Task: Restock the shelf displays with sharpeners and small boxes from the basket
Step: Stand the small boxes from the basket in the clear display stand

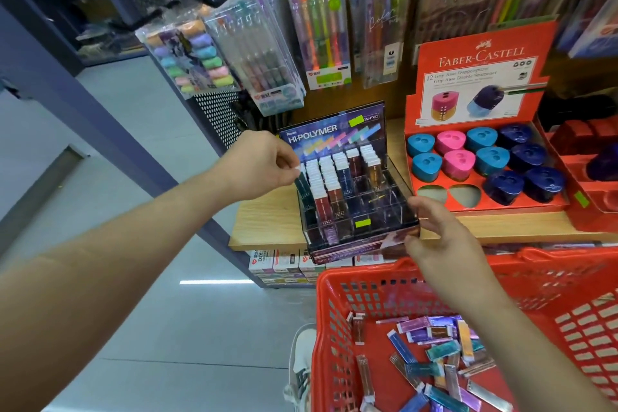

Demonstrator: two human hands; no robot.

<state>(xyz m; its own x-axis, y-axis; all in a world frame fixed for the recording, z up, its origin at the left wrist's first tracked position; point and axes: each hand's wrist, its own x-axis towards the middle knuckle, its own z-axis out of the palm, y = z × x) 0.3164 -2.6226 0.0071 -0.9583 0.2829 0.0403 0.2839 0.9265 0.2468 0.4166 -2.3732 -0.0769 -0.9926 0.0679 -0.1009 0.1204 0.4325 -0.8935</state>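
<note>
Shop aisle with a grey floor; a wooden shelf (267, 221) runs along the right, with hanging pen packs (321, 27) on a pegboard behind it. On the shelf stands a clear acrylic display (359, 207) headed "HI-POLYMER", divided into compartments; the far rows are filled with upright small boxes (341, 170), the near compartments mostly vacant. To its right, touching or just beside it, stands a red Faber-Castell tray (481, 53) holding sharpeners (491, 160) in blue, pink and dark blue; two sockets at its near left are unfilled. A further red tray (598, 191) lies at the far right edge.

Left hand (264, 164): fingers pressed together, pinching the white top end of a dark teal box (302, 186) that stands tilted in the leftmost column of the display. Right hand (438, 231): fingers loosely spread, fingertips resting at the near right corner of the display; whether it grips the corner cannot be told.

Near right, below the shelf edge, a red basket (337, 311) contains loose boxes (434, 351) in purple, blue, teal and silver, lying in disorder on its bottom. A white shoe (301, 368) shows on the floor just left of the basket. Stacked cartons (281, 267) sit on the level under the shelf.
</note>
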